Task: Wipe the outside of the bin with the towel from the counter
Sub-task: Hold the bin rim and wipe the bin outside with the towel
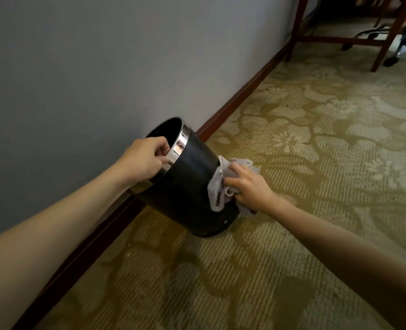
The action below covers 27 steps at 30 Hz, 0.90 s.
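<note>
A round black bin (187,182) with a shiny metal band at its rim stands tilted toward the wall, its base edge on the carpet. My left hand (144,158) grips the bin's rim, fingers curled over the metal band. My right hand (249,186) presses a crumpled white towel (217,186) against the right side of the bin, near its lower half. Part of the towel sticks out above and below my fingers.
A grey wall (102,67) with a dark red skirting board (232,108) runs along the left. Patterned green-yellow carpet (316,163) covers the floor. Wooden furniture legs (294,29) and a wheeled chair base (387,60) stand at the far top right.
</note>
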Tool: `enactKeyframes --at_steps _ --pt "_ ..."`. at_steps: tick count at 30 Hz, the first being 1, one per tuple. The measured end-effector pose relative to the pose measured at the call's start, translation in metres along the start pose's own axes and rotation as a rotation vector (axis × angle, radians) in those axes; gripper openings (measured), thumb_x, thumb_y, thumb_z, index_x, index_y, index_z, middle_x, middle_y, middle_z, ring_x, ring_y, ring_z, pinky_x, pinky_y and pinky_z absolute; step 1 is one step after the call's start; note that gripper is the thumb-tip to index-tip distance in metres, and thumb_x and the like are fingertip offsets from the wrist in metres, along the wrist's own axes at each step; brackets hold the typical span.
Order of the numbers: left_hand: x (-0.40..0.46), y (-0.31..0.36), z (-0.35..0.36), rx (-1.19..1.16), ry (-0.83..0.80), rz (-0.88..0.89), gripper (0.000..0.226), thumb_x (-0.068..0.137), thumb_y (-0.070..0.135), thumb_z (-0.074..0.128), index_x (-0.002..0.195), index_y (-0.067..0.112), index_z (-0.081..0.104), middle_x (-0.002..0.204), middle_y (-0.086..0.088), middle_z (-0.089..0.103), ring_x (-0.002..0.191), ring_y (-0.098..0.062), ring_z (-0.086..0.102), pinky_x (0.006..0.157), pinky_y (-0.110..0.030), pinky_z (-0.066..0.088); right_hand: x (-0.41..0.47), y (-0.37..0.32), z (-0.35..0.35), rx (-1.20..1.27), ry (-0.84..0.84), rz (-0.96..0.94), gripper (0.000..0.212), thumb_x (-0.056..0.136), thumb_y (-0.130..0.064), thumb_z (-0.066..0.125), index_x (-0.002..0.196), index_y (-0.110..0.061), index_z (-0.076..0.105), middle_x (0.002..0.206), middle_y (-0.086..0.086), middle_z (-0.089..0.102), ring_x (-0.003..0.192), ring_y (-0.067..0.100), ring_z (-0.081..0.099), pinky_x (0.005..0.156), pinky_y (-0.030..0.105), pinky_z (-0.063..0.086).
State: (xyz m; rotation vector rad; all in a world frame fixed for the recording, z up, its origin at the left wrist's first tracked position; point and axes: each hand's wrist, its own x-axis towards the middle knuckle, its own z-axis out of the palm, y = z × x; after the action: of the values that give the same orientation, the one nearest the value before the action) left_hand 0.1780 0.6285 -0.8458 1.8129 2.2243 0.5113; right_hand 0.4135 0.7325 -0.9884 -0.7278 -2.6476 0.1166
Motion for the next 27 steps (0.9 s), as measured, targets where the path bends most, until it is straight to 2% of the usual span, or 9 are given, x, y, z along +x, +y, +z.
enactKeyframes --at_steps 2,4,7,10,13,17,21,24,27 --pt "-0.004 -0.001 -0.002 0.03 0.001 -0.001 0.018 0.086 0.015 0.059 0.073 0.024 0.05 0.071 0.006 0.053 0.077 -0.024 0.053 0.079 -0.042 0.046 -0.003 0.016 0.001 -0.189 -0.222 0.048 0.025 0.08 -0.021 0.064 0.104 -0.018 0.066 0.127 0.013 0.045 0.106 0.033 0.052 0.074 0.042 0.051" --pt "-0.007 -0.003 -0.004 0.028 -0.008 -0.009 0.024 0.086 0.015 0.059 0.069 0.026 0.047 0.072 0.006 0.054 0.077 -0.023 0.053 0.083 -0.046 0.047 0.001 0.034 -0.009 -0.332 -0.342 0.133 0.031 0.084 -0.024 0.06 0.115 -0.022 0.062 0.129 0.008 0.04 0.108 0.029 0.048 0.073 0.039 0.05" --pt "-0.012 -0.008 -0.007 0.011 -0.013 -0.025 0.025 0.086 0.015 0.061 0.068 0.027 0.047 0.072 0.007 0.055 0.076 -0.021 0.053 0.083 -0.047 0.048 0.017 0.042 -0.031 -0.325 -0.118 0.225 0.028 0.083 -0.017 0.06 0.111 -0.02 0.06 0.116 0.008 0.042 0.097 0.029 0.049 0.065 0.041 0.05" --pt "-0.016 -0.012 -0.007 -0.002 -0.022 -0.032 0.026 0.086 0.017 0.061 0.068 0.029 0.047 0.072 0.009 0.055 0.074 -0.017 0.052 0.081 -0.045 0.047 0.039 0.024 -0.052 -0.149 0.168 0.243 0.027 0.078 -0.01 0.061 0.104 -0.016 0.063 0.11 0.014 0.047 0.093 0.034 0.05 0.057 0.042 0.05" --pt "-0.019 -0.014 -0.008 -0.022 -0.022 -0.037 0.025 0.086 0.015 0.06 0.069 0.03 0.048 0.074 0.007 0.057 0.074 -0.018 0.053 0.077 -0.043 0.046 0.051 -0.015 -0.052 -0.014 0.313 0.146 0.025 0.075 -0.006 0.061 0.098 -0.015 0.065 0.108 0.015 0.051 0.089 0.03 0.053 0.055 0.037 0.051" --pt "-0.022 -0.017 -0.006 -0.015 0.008 -0.017 0.024 0.084 0.012 0.06 0.07 0.027 0.049 0.074 0.004 0.056 0.074 -0.021 0.055 0.075 -0.043 0.048 0.013 -0.042 -0.011 0.065 0.051 -0.13 0.021 0.074 -0.007 0.064 0.094 -0.015 0.067 0.111 0.014 0.055 0.096 0.03 0.058 0.073 0.039 0.054" --pt "-0.027 -0.021 -0.006 0.008 0.029 0.017 0.022 0.084 0.01 0.061 0.072 0.026 0.05 0.077 0.003 0.055 0.076 -0.021 0.055 0.08 -0.045 0.047 -0.004 0.009 -0.018 -0.042 -0.243 0.02 0.017 0.08 -0.018 0.058 0.096 -0.015 0.064 0.109 0.008 0.047 0.097 0.028 0.056 0.069 0.035 0.047" --pt "-0.03 -0.024 -0.005 0.014 0.055 0.043 0.02 0.085 0.01 0.06 0.076 0.025 0.051 0.079 0.004 0.055 0.077 -0.02 0.054 0.085 -0.045 0.044 0.012 0.024 -0.039 -0.016 -0.023 0.141 0.01 0.08 -0.012 0.058 0.089 -0.009 0.06 0.093 0.003 0.039 0.079 0.029 0.054 0.058 0.032 0.037" --pt "-0.031 -0.027 -0.003 0.032 0.068 0.063 0.02 0.085 0.008 0.06 0.076 0.024 0.05 0.08 0.004 0.055 0.078 -0.021 0.053 0.086 -0.045 0.042 0.046 0.001 -0.057 0.105 0.244 0.142 0.016 0.074 -0.007 0.062 0.089 -0.013 0.061 0.092 0.001 0.037 0.072 0.02 0.047 0.055 0.029 0.038"
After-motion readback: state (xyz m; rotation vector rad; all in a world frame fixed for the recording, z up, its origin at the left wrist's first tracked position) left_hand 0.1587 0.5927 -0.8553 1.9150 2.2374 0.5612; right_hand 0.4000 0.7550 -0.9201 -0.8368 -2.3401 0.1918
